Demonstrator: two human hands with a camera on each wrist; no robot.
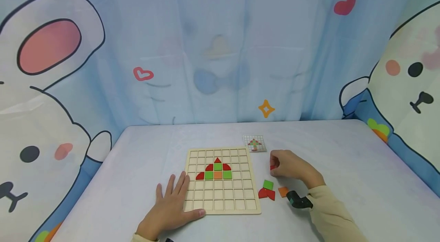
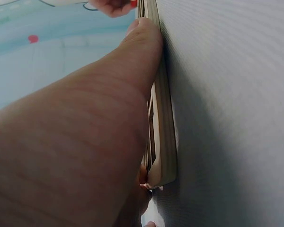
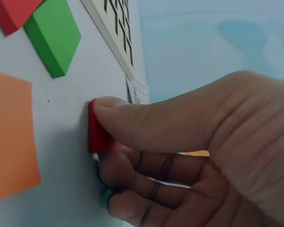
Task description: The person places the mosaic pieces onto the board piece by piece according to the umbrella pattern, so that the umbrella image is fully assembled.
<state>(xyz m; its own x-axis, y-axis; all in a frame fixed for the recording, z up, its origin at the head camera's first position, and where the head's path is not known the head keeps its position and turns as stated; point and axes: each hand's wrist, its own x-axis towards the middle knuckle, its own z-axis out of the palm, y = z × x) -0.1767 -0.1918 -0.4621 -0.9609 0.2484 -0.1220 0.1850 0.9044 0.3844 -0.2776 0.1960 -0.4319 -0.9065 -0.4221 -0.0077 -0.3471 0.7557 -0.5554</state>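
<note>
A wooden grid board (image 1: 220,192) lies on the table with red, green and orange tiles set in its upper cells. My left hand (image 1: 170,204) rests with fingers spread on the board's left edge and its thumb along the front edge. To the right of the board, my right hand (image 1: 292,166) pinches a red tile (image 3: 99,130) between thumb and fingers, just at the tabletop. Its exact shape is mostly covered. Nearby lie a loose green square tile (image 1: 268,184), red tiles (image 1: 262,193) and an orange square tile (image 1: 283,191).
A small pattern card (image 1: 254,143) with a printed grid and coloured figure lies behind the board's right corner. The white table (image 1: 154,146) ends at a blue printed curtain (image 1: 220,81). A black strap device (image 1: 298,200) sits at my right wrist.
</note>
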